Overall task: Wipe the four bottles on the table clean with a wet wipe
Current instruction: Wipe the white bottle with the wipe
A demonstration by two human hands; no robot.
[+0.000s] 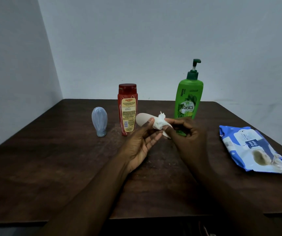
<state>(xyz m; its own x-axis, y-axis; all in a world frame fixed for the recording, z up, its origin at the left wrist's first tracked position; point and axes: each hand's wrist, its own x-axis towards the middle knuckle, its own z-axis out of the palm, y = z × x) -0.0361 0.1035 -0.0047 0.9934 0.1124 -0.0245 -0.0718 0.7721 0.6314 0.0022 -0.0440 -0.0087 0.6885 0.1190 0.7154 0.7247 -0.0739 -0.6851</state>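
Holding a small beige bottle [142,120] above the middle of the dark wooden counter [51,159], the left hand [142,145] grips it by thumb and fingers, its rounded end pointing up and to the left. The right hand [186,133] pinches a crumpled white wet wipe [160,123] bunched around the bottle's other end, so that end is hidden. The bottle is smooth, matte and egg-like in outline, with no label visible.

Three more bottles stand upright toward the far edge. A pale blue-grey bottle [99,121], of much the same rounded form, rests on its cap toward the far left. Just right of it stands a red bottle [127,109] with a dark red cap and a yellow printed label. A tall green pump bottle [188,99] with a dark green pump stands right of centre, behind the right hand.

Near the right edge lies a blue and white pack of wipes [254,150], flat, well apart from the bottles.
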